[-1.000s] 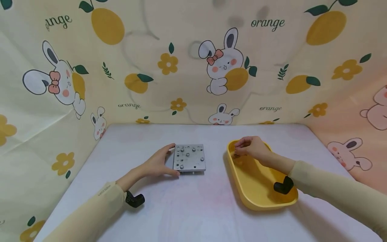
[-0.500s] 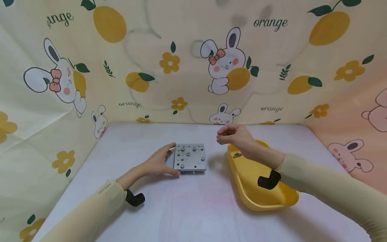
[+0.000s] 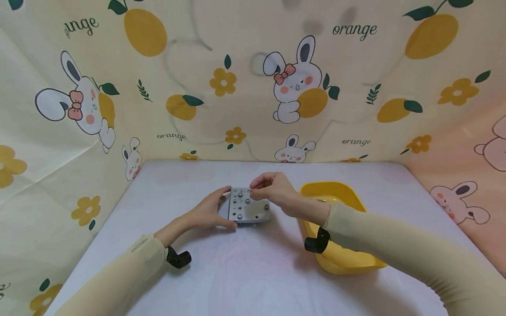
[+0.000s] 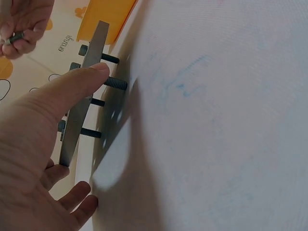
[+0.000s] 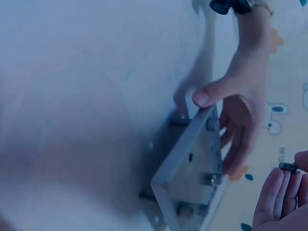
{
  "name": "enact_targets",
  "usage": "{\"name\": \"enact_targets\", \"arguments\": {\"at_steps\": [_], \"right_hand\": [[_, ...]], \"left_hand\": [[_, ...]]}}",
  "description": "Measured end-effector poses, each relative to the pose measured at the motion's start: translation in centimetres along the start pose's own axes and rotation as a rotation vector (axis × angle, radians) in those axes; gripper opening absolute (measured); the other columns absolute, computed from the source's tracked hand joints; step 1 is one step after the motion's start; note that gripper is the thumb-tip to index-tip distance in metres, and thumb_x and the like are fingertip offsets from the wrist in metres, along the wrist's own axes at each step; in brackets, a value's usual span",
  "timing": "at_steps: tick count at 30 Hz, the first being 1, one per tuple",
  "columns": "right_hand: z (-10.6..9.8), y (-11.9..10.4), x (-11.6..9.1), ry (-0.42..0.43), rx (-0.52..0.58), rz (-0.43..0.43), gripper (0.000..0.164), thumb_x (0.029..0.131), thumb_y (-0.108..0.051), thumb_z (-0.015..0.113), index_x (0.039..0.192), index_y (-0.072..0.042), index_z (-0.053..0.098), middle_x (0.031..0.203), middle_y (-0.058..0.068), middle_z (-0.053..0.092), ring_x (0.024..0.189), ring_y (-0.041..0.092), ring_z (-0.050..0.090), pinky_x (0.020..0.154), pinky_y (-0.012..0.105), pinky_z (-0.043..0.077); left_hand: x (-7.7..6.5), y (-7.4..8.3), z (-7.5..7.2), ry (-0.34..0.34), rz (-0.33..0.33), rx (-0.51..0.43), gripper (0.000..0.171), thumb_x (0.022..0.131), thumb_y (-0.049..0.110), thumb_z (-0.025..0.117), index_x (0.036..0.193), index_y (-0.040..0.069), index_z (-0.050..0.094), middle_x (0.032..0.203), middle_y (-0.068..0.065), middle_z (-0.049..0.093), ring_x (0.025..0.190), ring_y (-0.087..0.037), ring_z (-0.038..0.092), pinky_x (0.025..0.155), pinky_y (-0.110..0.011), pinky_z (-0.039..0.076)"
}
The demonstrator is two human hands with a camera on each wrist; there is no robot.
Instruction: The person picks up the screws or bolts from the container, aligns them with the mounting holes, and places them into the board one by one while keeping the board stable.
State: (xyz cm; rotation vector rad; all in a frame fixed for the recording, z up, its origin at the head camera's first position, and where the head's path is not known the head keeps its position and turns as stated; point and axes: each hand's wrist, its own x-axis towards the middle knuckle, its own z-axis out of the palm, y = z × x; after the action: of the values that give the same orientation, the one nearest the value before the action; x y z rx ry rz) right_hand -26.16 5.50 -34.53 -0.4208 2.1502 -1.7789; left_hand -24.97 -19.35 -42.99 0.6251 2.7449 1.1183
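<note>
My left hand [image 3: 205, 212] grips a square grey metal plate [image 3: 251, 212] across its left side, thumb at the near edge and a finger at the far edge. Several socket-head bolts stand in the plate, and in the left wrist view their threaded shanks [image 4: 115, 83] stick out of its underside. Above the plate's far right part is my right hand [image 3: 274, 191]. Its thumb and fingers pinch a small dark bolt [image 5: 288, 166], apart from the plate in the right wrist view. In the head view the fingers hide that bolt and part of the plate.
A yellow tray [image 3: 330, 268] stands on the white table [image 3: 253, 281], right of the plate and partly under my right forearm. Something small and metallic [image 3: 322, 200] lies at its far end. Printed cloth [image 3: 237, 101] rises behind the table and at both sides.
My right hand has come up out of the yellow tray and moved left to over the plate, pinching a bolt. My left hand still holds the plate in place.
</note>
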Motion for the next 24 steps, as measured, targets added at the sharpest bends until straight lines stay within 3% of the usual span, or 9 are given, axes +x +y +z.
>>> {"name": "enact_targets", "arguments": {"at_steps": [7, 14, 24], "right_hand": [[2.1, 1.8, 1.2, 0.016, 0.028, 0.03, 0.018, 0.079, 0.007, 0.074, 0.096, 0.006, 0.069, 0.086, 0.012, 0.068, 0.081, 0.023, 0.062, 0.077, 0.034, 0.058], [2.8, 3.3, 2.6, 0.046, -0.068, 0.001, 0.017, 0.076, 0.005, 0.08, 0.089, -0.002, 0.072, 0.083, 0.009, 0.07, 0.079, 0.02, 0.064, 0.07, 0.026, 0.055], [3.7, 4.3, 2.8, 0.056, -0.158, -0.024, 0.02, 0.072, 0.005, 0.083, 0.086, -0.004, 0.074, 0.079, 0.005, 0.071, 0.078, 0.018, 0.065, 0.075, 0.027, 0.05]], "left_hand": [[-0.2, -0.3, 0.2, -0.005, 0.002, -0.021, 0.117, 0.068, 0.046, 0.089, 0.155, 0.005, 0.022, 0.152, -0.017, 0.034, 0.132, -0.033, 0.04, 0.105, -0.047, 0.039], [-0.3, -0.1, -0.1, 0.002, -0.009, -0.017, 0.116, 0.068, 0.042, 0.09, 0.155, 0.005, 0.023, 0.151, -0.018, 0.036, 0.132, -0.034, 0.041, 0.105, -0.048, 0.038], [-0.3, 0.0, -0.3, -0.005, -0.002, 0.015, 0.116, 0.068, 0.045, 0.089, 0.155, 0.006, 0.023, 0.154, -0.016, 0.032, 0.134, -0.034, 0.039, 0.108, -0.048, 0.035]]}}
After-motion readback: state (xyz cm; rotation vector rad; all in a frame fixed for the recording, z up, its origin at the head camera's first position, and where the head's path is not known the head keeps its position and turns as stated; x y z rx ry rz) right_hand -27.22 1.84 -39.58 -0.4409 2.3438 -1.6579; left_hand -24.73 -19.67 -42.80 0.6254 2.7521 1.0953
